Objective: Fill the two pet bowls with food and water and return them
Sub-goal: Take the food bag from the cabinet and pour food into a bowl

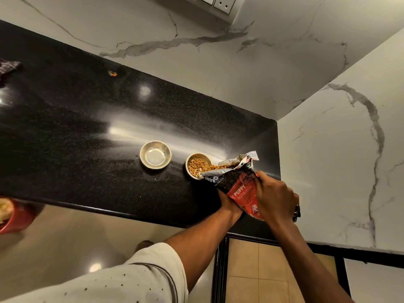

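Two steel pet bowls stand on the black counter (pixel 87 127). The left bowl (pixel 155 155) looks empty apart from a wet sheen. The right bowl (pixel 196 166) holds brown kibble. A red and black puppy food bag (pixel 237 182) is tilted over the right bowl, its open mouth at the rim with kibble spilling out. My left hand (pixel 229 206) grips the bag from below. My right hand (pixel 275 197) clasps its right side.
Marble walls close the counter at the back and right, with a switch plate (pixel 223 3) up top. A dark cloth (pixel 8 66) lies far left, a small orange scrap (pixel 112 73) near the back wall. A red container (pixel 15 217) sits below the counter edge.
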